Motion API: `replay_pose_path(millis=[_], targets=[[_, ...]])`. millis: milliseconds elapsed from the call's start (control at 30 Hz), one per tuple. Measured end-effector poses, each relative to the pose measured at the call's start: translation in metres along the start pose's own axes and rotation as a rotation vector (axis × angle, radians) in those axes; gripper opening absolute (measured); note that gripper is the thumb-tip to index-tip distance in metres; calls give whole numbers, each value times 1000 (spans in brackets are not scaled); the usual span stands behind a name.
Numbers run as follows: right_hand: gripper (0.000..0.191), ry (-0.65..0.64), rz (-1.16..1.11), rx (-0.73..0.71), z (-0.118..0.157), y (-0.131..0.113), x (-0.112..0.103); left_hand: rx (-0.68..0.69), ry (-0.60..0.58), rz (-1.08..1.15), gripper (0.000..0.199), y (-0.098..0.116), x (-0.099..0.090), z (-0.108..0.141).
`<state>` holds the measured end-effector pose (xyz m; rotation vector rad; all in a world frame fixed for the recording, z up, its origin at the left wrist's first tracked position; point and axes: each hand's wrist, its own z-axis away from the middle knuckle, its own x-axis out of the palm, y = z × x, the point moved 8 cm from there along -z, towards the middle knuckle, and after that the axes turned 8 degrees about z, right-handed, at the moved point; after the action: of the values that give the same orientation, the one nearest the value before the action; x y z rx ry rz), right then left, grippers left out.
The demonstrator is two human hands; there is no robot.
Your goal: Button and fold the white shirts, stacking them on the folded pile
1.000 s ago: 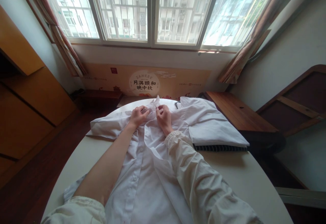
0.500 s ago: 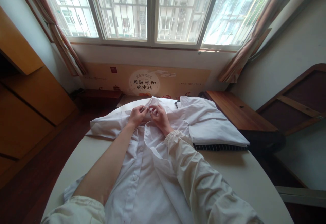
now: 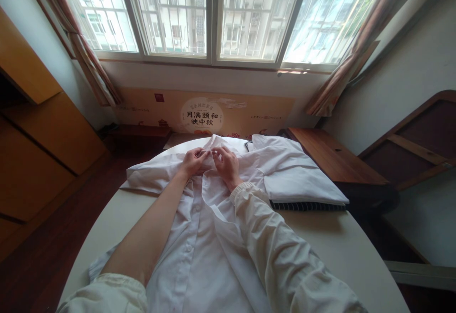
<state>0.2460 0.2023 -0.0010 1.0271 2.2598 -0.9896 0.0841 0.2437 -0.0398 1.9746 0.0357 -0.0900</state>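
A white button-up shirt lies spread over a round pale table, its collar end toward the window and one sleeve out to the left. My left hand pinches the shirt's fabric near the collar. Right beside it, my right hand has its thumb and fingertips drawn together at the collar cloth. What lies between the fingertips is too small to tell. Folded white cloth rests on a dark striped item to the right.
Beyond the table stand a printed yellowish panel and a barred window. A wooden cabinet is at the left, and a brown wooden desk at the right behind the table.
My right hand has shifted slightly to the right, its fingers more bent. My left hand stays nearly in place on the cloth.
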Motion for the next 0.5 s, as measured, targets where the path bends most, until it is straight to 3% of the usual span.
replay_pose_path(millis=[267, 500], targets=[[21, -7, -22, -42, 1, 0, 5, 9, -45, 90, 40, 5, 6, 0], [16, -39, -181, -61, -1, 3, 10, -12, -53, 84, 38, 4, 4, 0]])
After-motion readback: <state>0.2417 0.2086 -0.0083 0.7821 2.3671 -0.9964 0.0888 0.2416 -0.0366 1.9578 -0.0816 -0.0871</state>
